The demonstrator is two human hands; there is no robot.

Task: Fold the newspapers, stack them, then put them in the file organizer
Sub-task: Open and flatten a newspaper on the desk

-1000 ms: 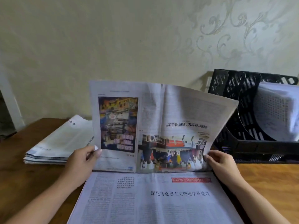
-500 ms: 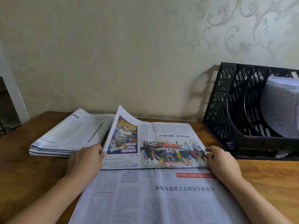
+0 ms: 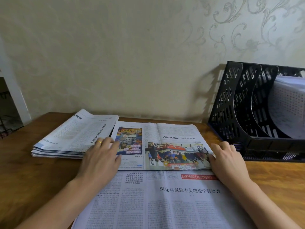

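Observation:
A newspaper (image 3: 165, 195) lies spread on the wooden table in front of me. Its far half (image 3: 165, 142), with colour pictures upside down, is folded over and lies flat. My left hand (image 3: 100, 157) rests flat on that half's left edge, fingers spread and a gold ring showing. My right hand (image 3: 226, 159) presses on its right edge with fingers loosely bent. A stack of folded newspapers (image 3: 74, 136) sits at the left. The black mesh file organizer (image 3: 239, 113) stands at the right against the wall, with white papers (image 3: 288, 100) in a far slot.
The wall runs close behind the table (image 3: 21, 171). A white door frame (image 3: 14, 96) and dark floor lie past the table's left end. Bare wood shows to the right, in front of the organizer.
The far half of the newspaper, held upright a second ago, has come down flat on the table. Both hands have gone from gripping its corners to pressing on its edges.

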